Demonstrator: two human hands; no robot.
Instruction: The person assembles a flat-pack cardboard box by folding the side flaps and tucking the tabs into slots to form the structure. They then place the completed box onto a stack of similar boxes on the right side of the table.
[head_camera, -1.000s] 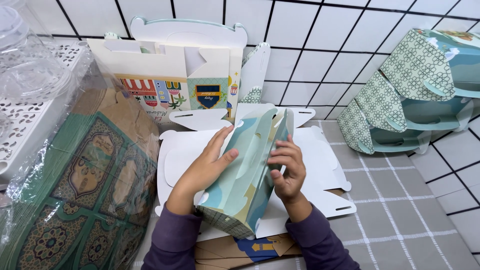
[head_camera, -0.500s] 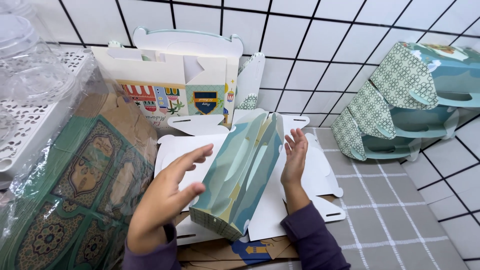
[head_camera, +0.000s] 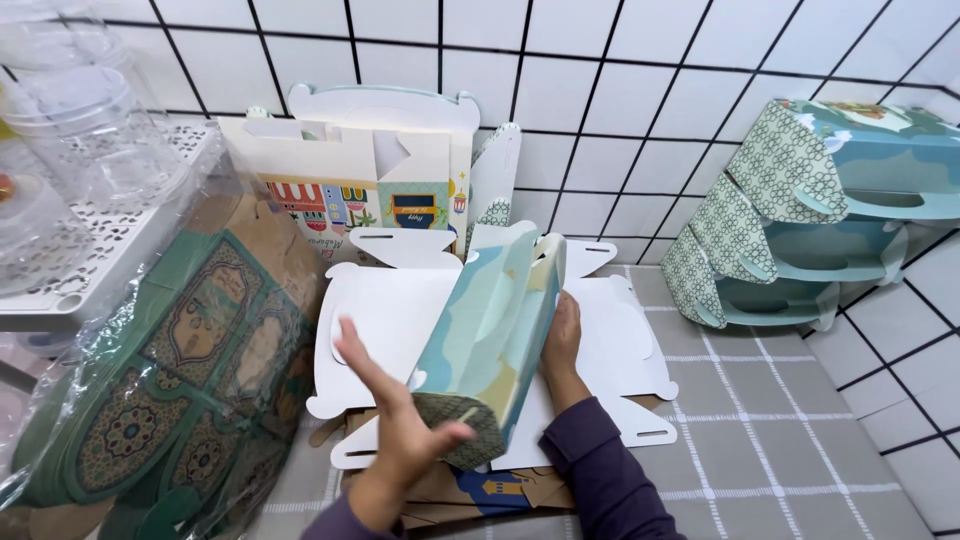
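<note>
Half-folded teal paper gift box (head_camera: 490, 335) stands at centre on a stack of flat white die-cut box blanks (head_camera: 385, 310). Right hand (head_camera: 562, 345) at 3 o'clock of box, fingers straight, palm pressed flat to its side, grasping nothing. Left hand (head_camera: 400, 430) at 7 o'clock, open and spread, thumb touching the patterned lower end, not gripping. Finished teal boxes (head_camera: 820, 215) stacked at 2 o'clock by the tiled wall. Printed flat box (head_camera: 350, 165) leans at 12 o'clock. Plastic-wrapped green cartons (head_camera: 170, 380) at 9 o'clock
</note>
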